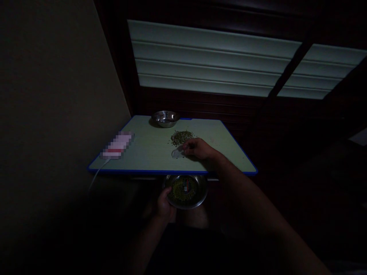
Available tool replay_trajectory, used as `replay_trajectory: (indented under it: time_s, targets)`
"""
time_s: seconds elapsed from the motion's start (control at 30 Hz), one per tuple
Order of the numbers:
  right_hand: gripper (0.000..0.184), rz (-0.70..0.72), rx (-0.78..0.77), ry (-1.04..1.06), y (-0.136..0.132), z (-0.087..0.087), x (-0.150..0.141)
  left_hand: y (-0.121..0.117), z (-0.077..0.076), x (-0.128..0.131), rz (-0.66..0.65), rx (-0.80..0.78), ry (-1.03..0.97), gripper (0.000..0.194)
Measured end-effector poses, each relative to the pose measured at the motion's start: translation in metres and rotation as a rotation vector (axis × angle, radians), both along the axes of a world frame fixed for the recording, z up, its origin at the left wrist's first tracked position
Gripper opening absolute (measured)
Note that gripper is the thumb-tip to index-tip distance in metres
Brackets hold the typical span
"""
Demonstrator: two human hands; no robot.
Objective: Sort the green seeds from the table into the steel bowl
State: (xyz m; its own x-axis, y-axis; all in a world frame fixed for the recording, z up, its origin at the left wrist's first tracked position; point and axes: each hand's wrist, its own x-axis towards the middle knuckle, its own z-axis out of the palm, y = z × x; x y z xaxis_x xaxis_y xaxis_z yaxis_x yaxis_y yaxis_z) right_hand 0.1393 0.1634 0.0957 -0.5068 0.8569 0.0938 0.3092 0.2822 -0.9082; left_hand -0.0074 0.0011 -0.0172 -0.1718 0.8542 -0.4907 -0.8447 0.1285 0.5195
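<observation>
Right hand (197, 148) pinched a translucent flat piece (177, 153), the seed pile (182, 136) at the hand's ten o'clock. Towards seven, the left hand (165, 204) clamped a metal bowl (202, 195), seemingly steadying it by the tabletop (149, 152) edge.

Grains (181, 138) are lying loose on the desk (150, 152), a translucent piece (178, 152) slanting beside them; below, a steel bowl (203, 194) is holding greenish grains (178, 192).
</observation>
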Motion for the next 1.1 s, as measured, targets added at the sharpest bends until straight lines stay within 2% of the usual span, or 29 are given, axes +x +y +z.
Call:
replay_trajectory:
  time_s: [0.17,0.53,0.8,1.1]
  targets:
    - [0.019,0.022,-0.075,-0.05,-0.016,0.006,0.003,0.0,-0.002,0.0,0.003,0.02,0.006,0.02]
    - [0.016,0.066,-0.052,-0.121,-0.054,0.018,0.01,0.001,-0.009,0.0,-0.009,0.07,-0.002,0.022]
    - [0.015,0.04,-0.054,-0.082,-0.063,0.012,0.012,0.001,-0.005,0.0,-0.018,0.048,0.025,0.021]
    - [0.013,0.033,0.018,-0.064,-0.071,0.006,0.015,0.0,-0.005,-0.001,-0.041,0.076,0.049,0.022]
